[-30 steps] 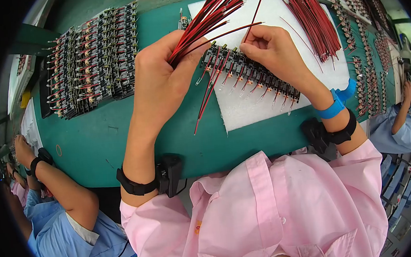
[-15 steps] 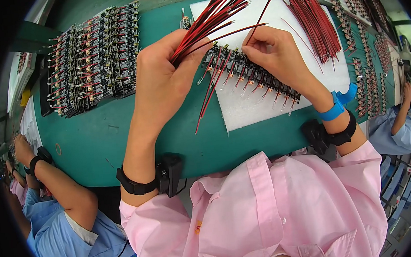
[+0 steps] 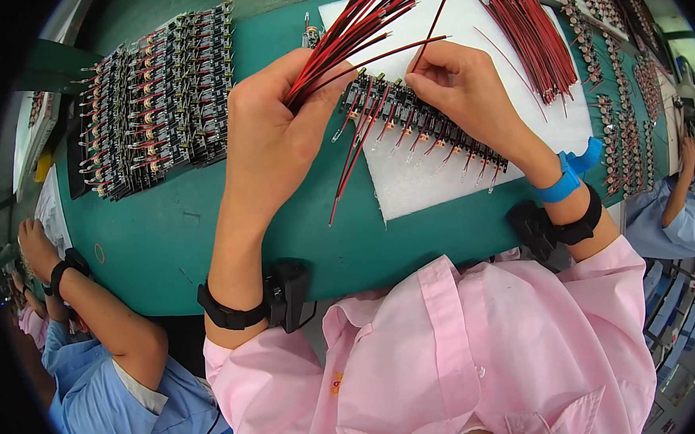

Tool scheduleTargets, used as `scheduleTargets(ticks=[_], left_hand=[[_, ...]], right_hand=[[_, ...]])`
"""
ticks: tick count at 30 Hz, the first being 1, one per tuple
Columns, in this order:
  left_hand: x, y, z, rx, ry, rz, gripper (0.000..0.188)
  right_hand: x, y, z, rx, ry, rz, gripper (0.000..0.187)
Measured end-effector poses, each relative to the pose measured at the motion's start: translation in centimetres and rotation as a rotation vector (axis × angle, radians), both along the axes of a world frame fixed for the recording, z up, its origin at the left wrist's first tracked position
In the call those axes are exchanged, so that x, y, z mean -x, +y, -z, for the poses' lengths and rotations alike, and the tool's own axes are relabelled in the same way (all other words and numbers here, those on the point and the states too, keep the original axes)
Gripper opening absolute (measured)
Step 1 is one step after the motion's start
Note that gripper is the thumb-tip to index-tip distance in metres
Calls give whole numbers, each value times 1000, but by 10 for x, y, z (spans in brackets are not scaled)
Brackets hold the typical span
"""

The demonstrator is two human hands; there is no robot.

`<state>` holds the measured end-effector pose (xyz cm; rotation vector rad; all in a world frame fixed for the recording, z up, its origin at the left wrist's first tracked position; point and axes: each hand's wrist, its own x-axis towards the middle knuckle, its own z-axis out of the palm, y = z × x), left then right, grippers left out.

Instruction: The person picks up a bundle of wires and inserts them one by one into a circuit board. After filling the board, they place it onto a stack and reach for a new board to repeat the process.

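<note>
My left hand (image 3: 275,134) is closed around a thick bundle of red and black wires (image 3: 352,38), whose ends fan out up and to the right. In a pinch, my right hand (image 3: 471,90) grips a single red-and-black wire (image 3: 440,12) that rises steeply from the fingertips. Below and between the hands lies a row of small black circuit boards (image 3: 429,124), with short red wires and clear bulb-like parts along its near side. A few longer wires (image 3: 354,165) hang off its left end. My left fingers cover part of the bundle.
White foam sheet (image 3: 410,197) lies under the boards on the green table (image 3: 334,250). Another wire pile (image 3: 532,46) rests on its right. Stacked circuit boards (image 3: 157,101) stand at left; more board strips (image 3: 610,145) line the right. A co-worker's arm (image 3: 114,311) is at left.
My right hand has shifted very slightly left and up with its wire. The bundle in my left hand has moved a little the same way. The co-worker's hand at left has moved slightly.
</note>
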<state>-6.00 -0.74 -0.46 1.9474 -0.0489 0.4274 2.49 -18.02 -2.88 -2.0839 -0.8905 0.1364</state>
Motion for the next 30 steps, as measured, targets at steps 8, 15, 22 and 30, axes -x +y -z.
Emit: scheduleTargets(ticks=[8, 15, 22, 30], left_hand=[[0, -1, -4, 55, 26, -1, 13], [-9, 23, 0, 810, 325, 306, 34], [-12, 19, 19, 1266, 166, 253, 40], [-21, -19, -12, 1128, 170, 224, 45]], right_hand=[[1, 0, -1, 4, -113, -46, 5], [7, -3, -10, 132, -469, -102, 5], [15, -2, -20, 332, -677, -209, 2], [9, 28, -63, 14, -50, -197, 13]])
